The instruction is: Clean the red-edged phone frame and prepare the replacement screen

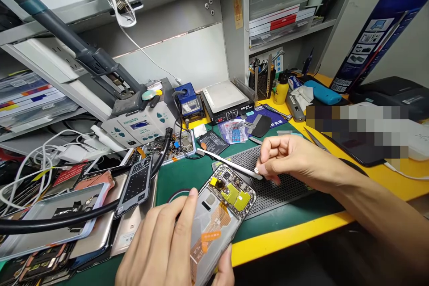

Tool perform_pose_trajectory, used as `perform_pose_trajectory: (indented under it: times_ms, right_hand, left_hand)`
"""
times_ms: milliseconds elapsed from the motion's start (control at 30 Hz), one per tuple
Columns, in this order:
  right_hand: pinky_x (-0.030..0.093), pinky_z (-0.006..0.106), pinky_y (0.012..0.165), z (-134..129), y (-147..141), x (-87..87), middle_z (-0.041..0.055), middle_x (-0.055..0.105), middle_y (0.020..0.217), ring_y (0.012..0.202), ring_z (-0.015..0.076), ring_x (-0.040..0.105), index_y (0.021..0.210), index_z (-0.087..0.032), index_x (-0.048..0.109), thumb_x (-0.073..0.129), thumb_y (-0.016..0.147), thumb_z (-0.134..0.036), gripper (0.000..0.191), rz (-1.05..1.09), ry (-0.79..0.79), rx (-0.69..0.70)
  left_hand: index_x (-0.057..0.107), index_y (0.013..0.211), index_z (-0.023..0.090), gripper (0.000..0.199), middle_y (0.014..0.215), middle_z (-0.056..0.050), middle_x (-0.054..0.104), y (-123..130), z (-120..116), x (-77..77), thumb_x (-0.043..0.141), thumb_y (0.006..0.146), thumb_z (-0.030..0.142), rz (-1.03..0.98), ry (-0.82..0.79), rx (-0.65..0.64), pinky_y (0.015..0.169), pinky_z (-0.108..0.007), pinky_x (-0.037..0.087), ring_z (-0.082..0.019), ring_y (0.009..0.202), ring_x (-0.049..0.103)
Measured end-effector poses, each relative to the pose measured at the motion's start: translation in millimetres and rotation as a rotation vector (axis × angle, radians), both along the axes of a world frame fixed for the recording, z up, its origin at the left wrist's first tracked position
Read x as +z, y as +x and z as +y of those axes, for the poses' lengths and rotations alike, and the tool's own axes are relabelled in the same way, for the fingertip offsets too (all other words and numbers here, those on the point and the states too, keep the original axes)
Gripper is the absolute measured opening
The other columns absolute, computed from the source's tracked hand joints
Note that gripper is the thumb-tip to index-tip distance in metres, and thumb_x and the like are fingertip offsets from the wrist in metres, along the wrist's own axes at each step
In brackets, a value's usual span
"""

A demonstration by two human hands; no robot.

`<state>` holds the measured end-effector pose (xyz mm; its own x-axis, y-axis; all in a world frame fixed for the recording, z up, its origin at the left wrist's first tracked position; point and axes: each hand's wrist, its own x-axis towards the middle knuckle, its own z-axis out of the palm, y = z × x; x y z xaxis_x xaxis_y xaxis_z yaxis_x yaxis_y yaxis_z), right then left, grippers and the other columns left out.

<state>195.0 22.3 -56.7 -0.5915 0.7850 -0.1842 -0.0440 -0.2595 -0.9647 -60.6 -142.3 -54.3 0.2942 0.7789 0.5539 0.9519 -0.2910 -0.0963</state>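
Observation:
My left hand (pixel 167 237) is wrapped around an opened phone (pixel 214 232), tilted over the front edge of the bench. Its bare circuit board, yellow patches and camera module face up at the top end, with orange tape lower down. Close beyond that end, my right hand (pixel 279 158) pinches a tiny white piece (pixel 257 170) between thumb and fingertips; its kind is too small to make out. A slim white stick (pixel 231 163) with a grey tip runs just behind the phone, one end beneath my right fingertips. Whether they touch it I cannot tell.
A perforated grey mat (pixel 284 190) lies on the green bench mat (pixel 301 212). Behind are a loose battery (pixel 212 143), a heating plate (pixel 226 98) and a soldering station (pixel 187 100). Phone parts and a black hose (pixel 67 223) crowd the left; a yellow bottle (pixel 280 89) stands right.

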Motion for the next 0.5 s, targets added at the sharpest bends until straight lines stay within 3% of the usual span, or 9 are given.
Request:
perform_pose_trajectory:
  times_ms: [167,500]
  right_hand:
    - [0.049,0.024,0.054,1.2,-0.6,-2.6,0.0028,0.074,0.072,0.065,0.0158,0.064,0.070,-0.020,0.064,0.079,0.072,-0.015,0.016,-0.053,0.050,-0.032]
    - [0.047,0.023,0.054,5.0,-2.4,-9.4,-0.0010,0.071,0.065,0.055,0.0118,0.059,0.074,-0.020,0.066,0.085,0.072,-0.020,0.019,-0.175,0.165,-0.088]
  left_hand:
    - [0.063,0.132,0.002,0.069,0.112,-0.016,0.072,3.9,2.8,7.4,0.078,0.072,0.035,0.090,0.061,0.003,0.081,-0.039,0.054,-0.028,0.094,0.068]
    - [0.064,0.130,-0.001,0.070,0.111,-0.018,0.072,1.5,3.6,8.3,0.078,0.071,0.035,0.105,0.057,-0.012,0.076,-0.040,0.057,-0.028,0.093,0.068]
